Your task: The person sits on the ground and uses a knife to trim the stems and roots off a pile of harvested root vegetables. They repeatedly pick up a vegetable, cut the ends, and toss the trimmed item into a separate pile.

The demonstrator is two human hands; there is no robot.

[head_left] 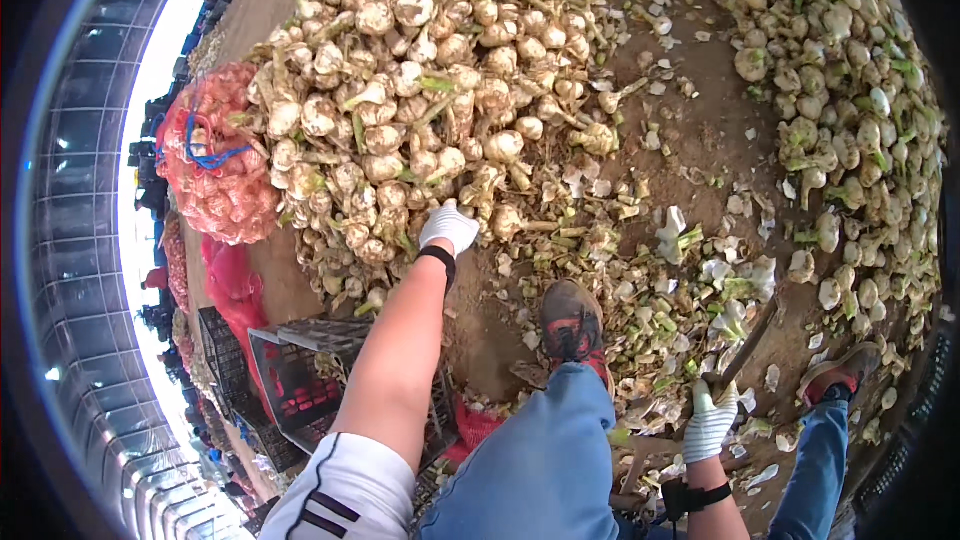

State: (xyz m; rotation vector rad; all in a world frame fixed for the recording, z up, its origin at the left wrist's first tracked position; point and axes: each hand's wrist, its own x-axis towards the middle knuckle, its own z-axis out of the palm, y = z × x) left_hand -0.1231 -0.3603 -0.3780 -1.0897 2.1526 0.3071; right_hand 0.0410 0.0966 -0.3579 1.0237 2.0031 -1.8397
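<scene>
The white-gloved left hand (450,227) rests at the near edge of a large heap of whitish, long-stemmed garlic bulbs (410,90) on the brown earthen floor (715,70); its grip cannot be told. The white-gloved right hand (712,422), well apart, is beside a dark, slender stick (748,345), hold unclear. Green-and-white stem cuttings (640,315) suggest some trimming done; many bulbs still bear stems, so much appears left.

Left opening (158,50): blown-out daylight
Garlic heap (400,90): bright, soft shadows
Gridded roof (85,110): dim, fisheye-bowed
Picture edges: black vignette
</scene>
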